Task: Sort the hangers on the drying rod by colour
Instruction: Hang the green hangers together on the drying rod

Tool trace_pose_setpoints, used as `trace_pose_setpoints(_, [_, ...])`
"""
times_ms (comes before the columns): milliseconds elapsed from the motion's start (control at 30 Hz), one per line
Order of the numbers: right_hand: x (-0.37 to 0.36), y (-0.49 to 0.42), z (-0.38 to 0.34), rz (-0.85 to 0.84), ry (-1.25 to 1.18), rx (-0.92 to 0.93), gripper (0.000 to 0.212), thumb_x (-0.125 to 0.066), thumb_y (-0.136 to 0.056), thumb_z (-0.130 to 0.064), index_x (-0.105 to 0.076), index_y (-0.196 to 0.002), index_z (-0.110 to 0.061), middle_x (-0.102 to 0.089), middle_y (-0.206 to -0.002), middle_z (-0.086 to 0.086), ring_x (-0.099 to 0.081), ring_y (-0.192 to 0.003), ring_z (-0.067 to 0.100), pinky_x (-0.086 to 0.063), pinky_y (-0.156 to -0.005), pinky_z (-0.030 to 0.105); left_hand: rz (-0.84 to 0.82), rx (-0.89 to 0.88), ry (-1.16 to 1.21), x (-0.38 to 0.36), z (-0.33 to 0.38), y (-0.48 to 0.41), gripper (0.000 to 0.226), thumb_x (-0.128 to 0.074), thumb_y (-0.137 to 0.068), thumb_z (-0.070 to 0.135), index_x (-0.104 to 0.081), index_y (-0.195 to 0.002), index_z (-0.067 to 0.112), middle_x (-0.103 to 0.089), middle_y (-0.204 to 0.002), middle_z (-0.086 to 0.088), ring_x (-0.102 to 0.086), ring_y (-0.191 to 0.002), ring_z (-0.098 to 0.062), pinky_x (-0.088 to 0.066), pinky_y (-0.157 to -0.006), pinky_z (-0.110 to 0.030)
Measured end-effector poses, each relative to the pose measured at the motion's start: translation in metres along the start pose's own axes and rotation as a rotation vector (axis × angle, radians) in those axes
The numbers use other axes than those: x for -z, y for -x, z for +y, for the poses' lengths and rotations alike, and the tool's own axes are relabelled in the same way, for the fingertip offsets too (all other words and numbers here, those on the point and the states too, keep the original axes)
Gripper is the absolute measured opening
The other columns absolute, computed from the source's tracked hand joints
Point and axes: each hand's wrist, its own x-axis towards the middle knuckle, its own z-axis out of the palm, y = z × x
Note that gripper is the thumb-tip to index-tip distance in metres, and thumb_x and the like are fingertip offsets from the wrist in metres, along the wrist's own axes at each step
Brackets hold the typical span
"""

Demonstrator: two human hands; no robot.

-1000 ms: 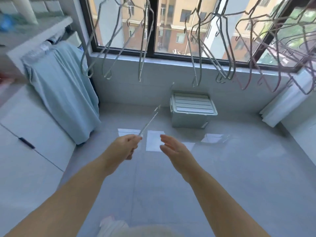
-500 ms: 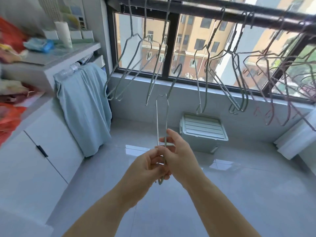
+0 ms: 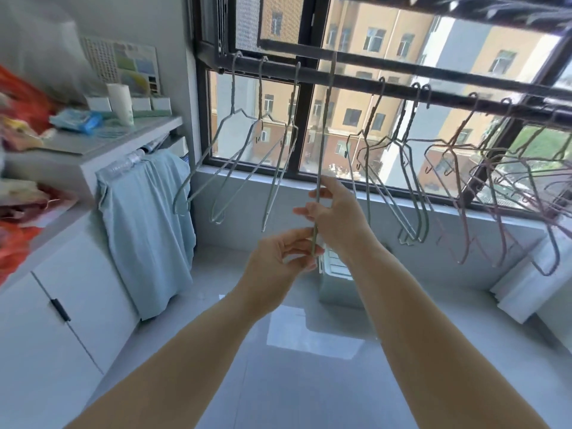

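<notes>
Both hands have risen from low centre toward the middle of the frame, carrying the wire hanger [image 3: 323,134] up with them. Its hook, which hung well short of the bar half a second ago, now reaches the drying rod [image 3: 448,99] at upper centre. The view has tilted upward as well.

The hanger is seen edge-on as a thin, pale green vertical line. The left hand [image 3: 278,258] pinches its lower end between thumb and fingertips. The right hand [image 3: 335,215] holds the wire just above, fingers loosely curled round it; its thumb is hidden. The hook sits in the gap between three pale green hangers [image 3: 241,168] at upper left and a further greenish cluster [image 3: 402,181] right of centre. Pinkish hangers [image 3: 495,196] crowd the upper right.

The step in hand looks like rehanging a green hanger beside its own colour. Whether the hook is already over the rod cannot be told. Next it likely needs to be seated, released, and slid left toward the green group without snagging its neighbours.
</notes>
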Motion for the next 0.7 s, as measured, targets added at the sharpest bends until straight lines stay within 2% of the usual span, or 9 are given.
trace_pose_setpoints(100, [0.006,-0.02,-0.01,-0.003,0.011,-0.01,0.035,-0.044,-0.093,-0.004,-0.04,-0.127,-0.007,-0.05,-0.09,-0.006,-0.065,-0.069,0.002,-0.054,-0.065,0.024,0.013,-0.012,0.026,0.001,0.007,-0.022,0.041,-0.056,-0.078,-0.014,-0.065,-0.092,0.024,-0.069,-0.069,0.012,-0.062,-0.074,-0.001,-0.055,-0.073,-0.02])
trace_pose_setpoints(200, [0.005,-0.039,-0.014,0.012,0.023,-0.021,0.027,-0.044,-0.092,-0.003,-0.043,-0.119,-0.004,-0.053,-0.077,-0.005,-0.066,-0.076,0.012,-0.055,-0.082,0.046,0.048,-0.002,0.059,0.001,0.008,-0.041,0.038,-0.058,-0.078,-0.011,-0.065,-0.089,0.024,-0.067,-0.074,0.006,-0.061,-0.074,-0.004,-0.055,-0.072,-0.019])
trace_pose_setpoints(233, [0.004,-0.045,-0.015,0.02,0.019,-0.029,0.025,-0.044,-0.092,-0.002,-0.043,-0.118,-0.002,-0.053,-0.076,-0.004,-0.066,-0.077,0.013,-0.054,-0.083,0.048,0.063,-0.001,0.063,0.0,0.008,-0.046,0.036,-0.058,-0.078,-0.011,-0.065,-0.089,0.023,-0.066,-0.076,0.003,-0.06,-0.074,-0.004,-0.055,-0.071,-0.019])
trace_pose_setpoints(300, [0.001,-0.056,-0.014,0.025,-0.001,-0.062,0.026,-0.042,-0.092,-0.001,-0.044,-0.118,-0.002,-0.053,-0.075,-0.002,-0.064,-0.073,0.011,-0.056,-0.08,0.04,0.091,0.007,0.068,-0.003,0.006,-0.053,0.034,-0.056,-0.079,-0.012,-0.065,-0.094,0.018,-0.064,-0.077,0.001,-0.06,-0.072,-0.002,-0.055,-0.071,-0.018])
trace_pose_setpoints(400, [0.0,-0.063,-0.009,-0.038,-0.069,-0.159,0.021,-0.037,-0.095,-0.002,-0.047,-0.113,-0.004,-0.053,-0.076,-0.001,-0.06,-0.068,0.005,-0.053,-0.06,0.019,0.108,0.046,0.054,-0.003,-0.003,-0.06,0.034,-0.052,-0.081,-0.013,-0.063,-0.104,0.009,-0.063,-0.079,-0.002,-0.059,-0.071,-0.001,-0.055,-0.071,-0.018])
trace_pose_setpoints(433, [-0.001,-0.064,-0.005,-0.059,-0.099,-0.19,0.023,-0.036,-0.095,-0.002,-0.045,-0.116,-0.005,-0.053,-0.076,-0.001,-0.058,-0.068,0.004,-0.051,-0.055,0.016,0.108,0.066,0.044,-0.002,-0.007,-0.061,0.034,-0.051,-0.081,-0.013,-0.062,-0.106,0.007,-0.063,-0.08,-0.003,-0.059,-0.073,-0.003,-0.055,-0.072,-0.019])
trace_pose_setpoints(500, [-0.005,-0.066,0.006,-0.034,-0.076,-0.189,0.023,-0.037,-0.094,-0.001,-0.044,-0.116,-0.001,-0.05,-0.077,-0.001,-0.058,-0.067,0.007,-0.052,-0.061,0.021,0.094,0.103,0.019,-0.001,-0.016,-0.061,0.034,-0.051,-0.081,-0.013,-0.062,-0.107,0.006,-0.064,-0.085,-0.005,-0.059,-0.08,-0.009,-0.055,-0.075,-0.019])
trace_pose_setpoints(567, [-0.008,-0.066,0.016,0.002,-0.048,-0.168,0.027,-0.039,-0.093,0.0,-0.043,-0.119,-0.006,-0.048,-0.082,-0.002,-0.06,-0.066,0.009,-0.052,-0.065,0.026,0.076,0.117,-0.012,-0.002,-0.022,-0.06,0.035,-0.051,-0.081,-0.012,-0.064,-0.105,0.01,-0.066,-0.088,-0.007,-0.06,-0.083,-0.011,-0.054,-0.075,-0.018])
trace_pose_setpoints(700, [-0.007,-0.066,0.028,0.016,-0.056,-0.139,0.03,-0.04,-0.093,-0.006,-0.041,-0.122,-0.013,-0.051,-0.082,-0.005,-0.059,-0.065,0.004,-0.049,-0.05,0.013,0.078,0.117,-0.034,-0.006,-0.03,-0.062,0.04,-0.05,-0.08,-0.014,-0.066,-0.096,0.018,-0.068,-0.084,-0.001,-0.062,-0.078,-0.005,-0.052,-0.07,-0.015])
